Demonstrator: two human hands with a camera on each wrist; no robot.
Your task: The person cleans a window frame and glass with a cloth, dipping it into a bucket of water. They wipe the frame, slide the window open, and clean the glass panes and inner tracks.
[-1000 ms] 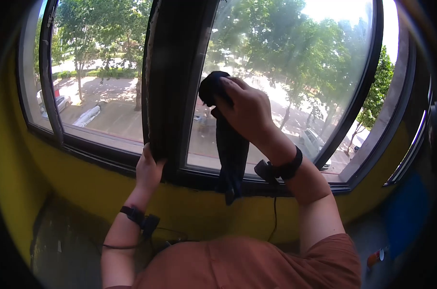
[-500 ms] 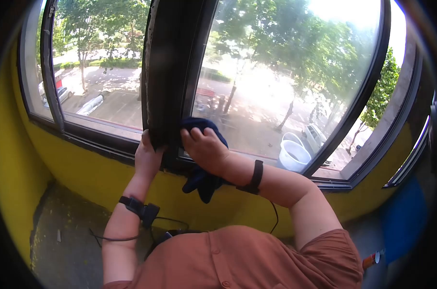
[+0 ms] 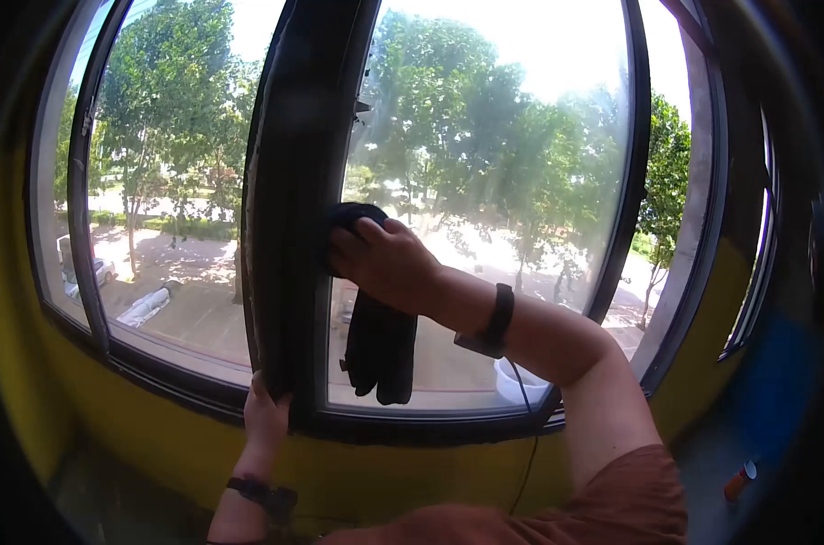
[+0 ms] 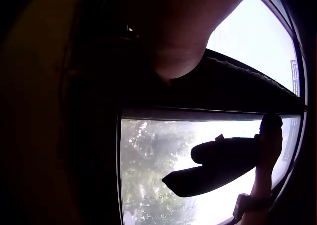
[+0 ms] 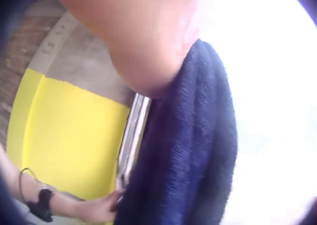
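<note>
In the head view my right hand holds a bunched dark blue cloth at the left edge of the right window pane, where it meets the thick black window frame. The cloth's loose ends hang down in front of the glass. Its thick, towel-like pile shows in the right wrist view, where the cloth hangs below the hand. Low on the same frame, my left hand grips the upright, with its fingers partly hidden. From the left wrist, the cloth appears as a dark silhouette against bright glass.
A white bucket shows through the pane at lower right. A yellow wall runs below the sill, with a thin cable hanging before it. An orange cylindrical container lies at far right. Trees and pavement are outside.
My right hand went down with the cloth to the frame's lower corner, then back up along the pane's left edge. The left hand stays on the frame. The head view has tilted upward.
</note>
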